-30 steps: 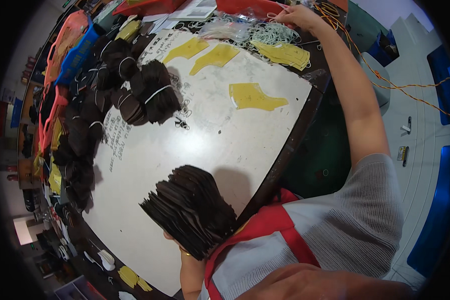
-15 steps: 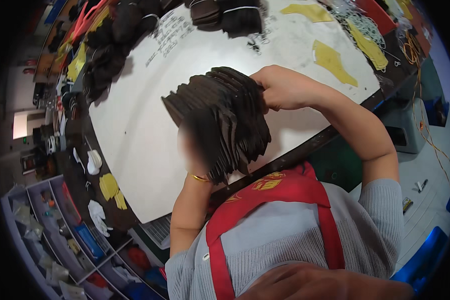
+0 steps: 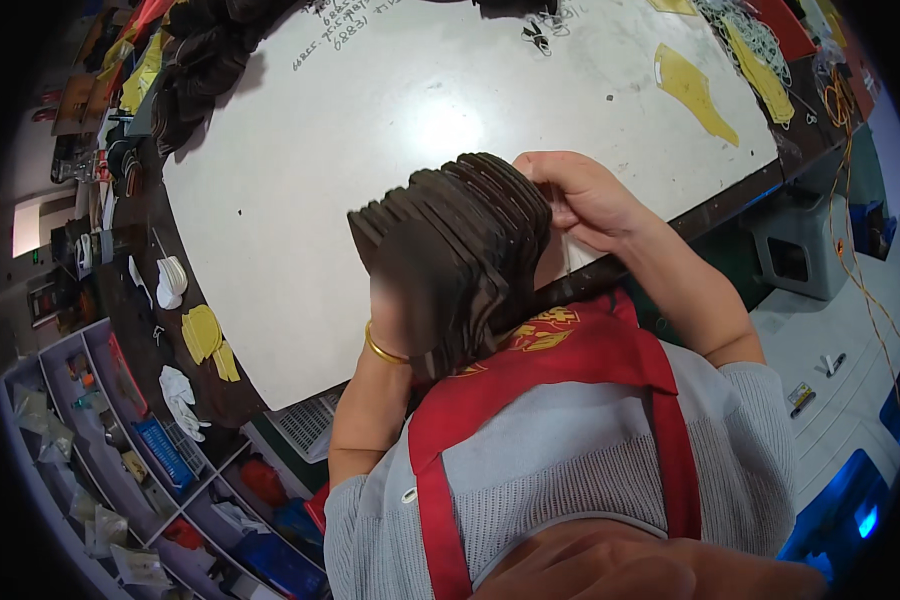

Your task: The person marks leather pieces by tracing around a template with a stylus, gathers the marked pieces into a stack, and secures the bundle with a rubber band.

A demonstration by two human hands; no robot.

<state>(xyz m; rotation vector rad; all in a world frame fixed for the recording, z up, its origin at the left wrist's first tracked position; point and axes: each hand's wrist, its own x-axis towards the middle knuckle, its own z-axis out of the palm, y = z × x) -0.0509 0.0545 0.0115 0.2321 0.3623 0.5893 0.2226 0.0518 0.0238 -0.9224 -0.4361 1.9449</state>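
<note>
A thick stack of dark brown, flat cut pieces (image 3: 470, 230), layered like fabric or leather, is held over the near part of the white-topped table (image 3: 300, 220). My left hand (image 3: 398, 305), with a gold bangle at the wrist, grips the stack's near left side; a blur and the pieces conceal most of its fingers. At the right end, my right hand (image 3: 582, 200) has its fingers curled against the pieces' edges, its fingertips partly hidden. The pieces fan slightly apart along the top.
More dark bundles (image 3: 195, 70) lie at the far left. Yellow cut pieces (image 3: 695, 95) and tangled pale cords (image 3: 745, 50) occupy the far right. White gloves (image 3: 182, 402) lie at the left edge, above a divided purple shelf (image 3: 100, 400). A grey stool (image 3: 795, 245) stands right.
The stack sits closer to my body, and my right hand has come nearer with it, its fingers still at the right end. The view has shifted, leaving less of the far bundles showing.
</note>
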